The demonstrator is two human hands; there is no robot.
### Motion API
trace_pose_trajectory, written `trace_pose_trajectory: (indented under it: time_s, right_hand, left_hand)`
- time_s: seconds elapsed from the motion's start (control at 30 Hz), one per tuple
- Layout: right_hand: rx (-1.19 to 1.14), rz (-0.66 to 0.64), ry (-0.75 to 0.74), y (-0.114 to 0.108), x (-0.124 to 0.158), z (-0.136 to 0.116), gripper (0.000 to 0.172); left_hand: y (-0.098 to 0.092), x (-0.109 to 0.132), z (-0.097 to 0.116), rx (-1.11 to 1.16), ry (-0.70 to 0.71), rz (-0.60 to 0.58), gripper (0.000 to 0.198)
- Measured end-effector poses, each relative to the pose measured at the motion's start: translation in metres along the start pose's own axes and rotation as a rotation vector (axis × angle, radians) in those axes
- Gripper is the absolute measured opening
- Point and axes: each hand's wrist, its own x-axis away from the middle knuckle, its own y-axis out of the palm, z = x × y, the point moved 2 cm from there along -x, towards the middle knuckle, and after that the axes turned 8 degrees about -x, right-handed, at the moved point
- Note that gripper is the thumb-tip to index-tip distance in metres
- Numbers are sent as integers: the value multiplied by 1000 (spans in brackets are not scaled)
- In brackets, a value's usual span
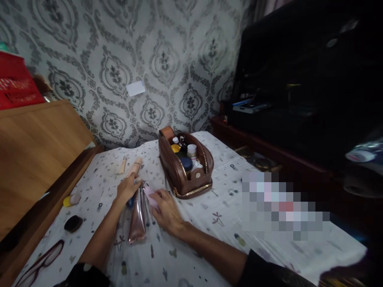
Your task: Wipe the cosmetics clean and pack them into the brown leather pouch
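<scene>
My left hand [128, 188] is bent over the near end of a peach tube [135, 166], fingers curled inward. A blue item [130, 202] shows partly under that hand, and exactly what its fingers grip is hidden. In my right hand [166, 210] is a lilac tube [150, 196], held between thumb and fingers with its cap end towards my left hand. Between the wrists lies a shiny rose-brown tube [137, 223] on the cloth. Beyond my right hand stands a brown leather toiletry bag [187, 184], unzipped, with several bottles, a yellow lid [175, 148] and a dark blue lid [186, 164] inside.
A patterned white cloth [194, 239] covers the surface. To the left lie glasses [42, 263], a black round item [73, 224], a yellow-and-pale item [72, 199] and a small beige item [123, 164]. A wooden panel [44, 147] borders the left; a large black screen [299, 79] stands right.
</scene>
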Motion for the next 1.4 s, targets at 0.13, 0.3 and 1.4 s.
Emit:
trace_pose_trajectory:
  time_s: [0.13,0.3,1.4]
  right_hand:
    - [-160,158,-102,-3,-1,2,29]
    - [-568,260,-64,-11,-2,0,33]
    - [-1709,-160,495,-9,-1,-17,63]
  left_hand:
    - [-9,15,0,178,44,244,34]
    - [-24,65,19,433,314,473,32]
    - [-34,80,45,867,275,367,50]
